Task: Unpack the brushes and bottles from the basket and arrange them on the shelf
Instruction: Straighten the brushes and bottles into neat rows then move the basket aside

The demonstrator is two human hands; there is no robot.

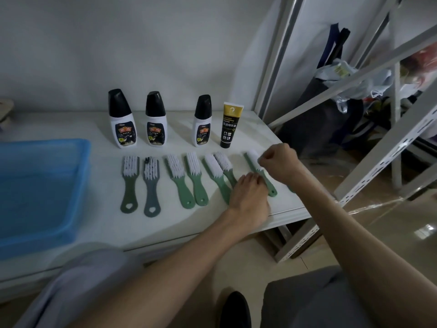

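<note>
Three white bottles with black caps [122, 119] [155, 119] [203, 121] and a black-and-gold tube [230, 125] stand in a row at the back of the white shelf [94, 223]. In front lies a row of several brushes with white bristles, most green-handled [128, 183], one grey [151, 185]. My right hand [279, 162] pinches the bristle end of the rightmost green brush [253, 162]. My left hand [249, 200] rests palm down on the handles of that brush and its neighbour [227, 166]. The blue basket [40, 185] sits at the left.
A white wall runs behind the shelf. Grey metal shelf posts and braces [369, 166] stand to the right, with dark bags and clutter [331, 114] behind them. The shelf's right edge lies just past the last brush. My knees are below.
</note>
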